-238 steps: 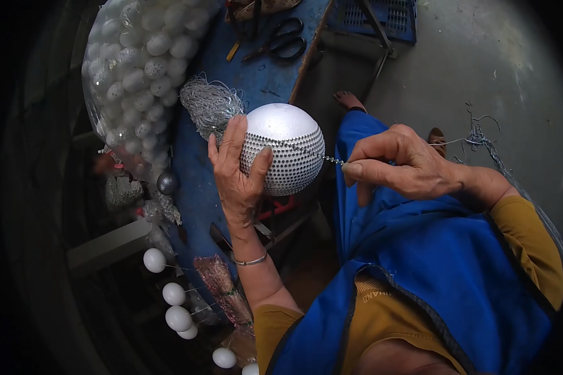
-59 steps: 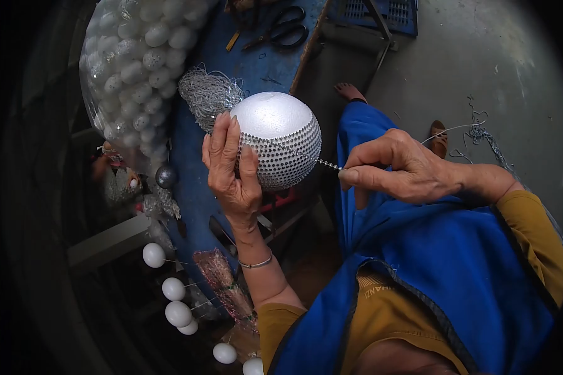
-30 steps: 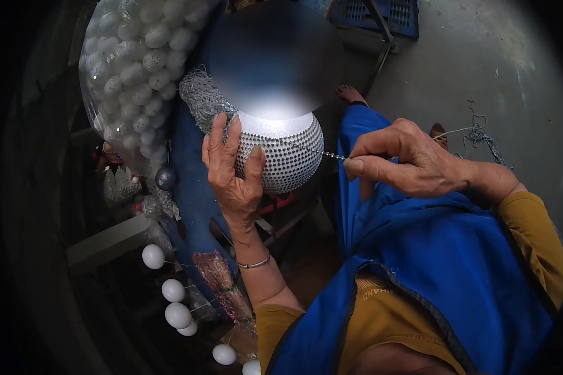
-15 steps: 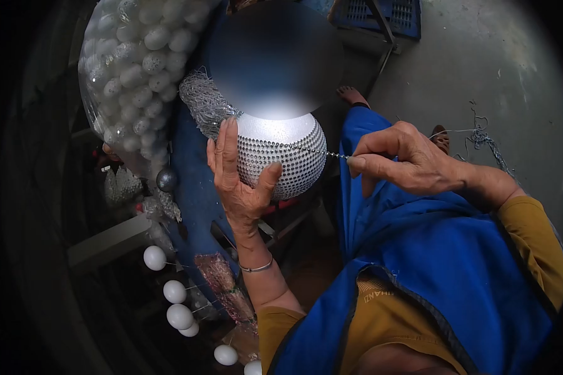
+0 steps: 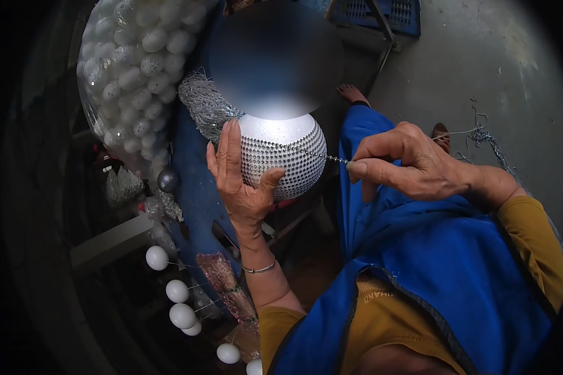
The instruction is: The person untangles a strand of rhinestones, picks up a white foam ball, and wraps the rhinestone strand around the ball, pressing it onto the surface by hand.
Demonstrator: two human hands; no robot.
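Note:
A white foam ball (image 5: 280, 130) has rows of shiny rhinestones around its lower part; its upper part is bare white. My left hand (image 5: 244, 187) grips the ball's left side, fingers along the side and thumb over the stones. From the ball's right side, a short taut stretch of rhinestone chain (image 5: 336, 159) runs to my right hand (image 5: 413, 161), which pinches it between thumb and forefinger. A bundle of silvery strands (image 5: 201, 103) lies behind my left hand. A round blurred patch hides what is just above the ball.
A clear bag of white balls (image 5: 137, 69) stands at upper left, beside a blue surface (image 5: 197, 187). Several white balls on sticks (image 5: 181, 315) stand at lower left. A blue crate (image 5: 397, 17) is at the top, and tangled thread (image 5: 485, 137) lies on the floor at right.
Almost nothing differs. The ball and my left hand have shifted very slightly, while my right hand still pinches the chain at about the same place.

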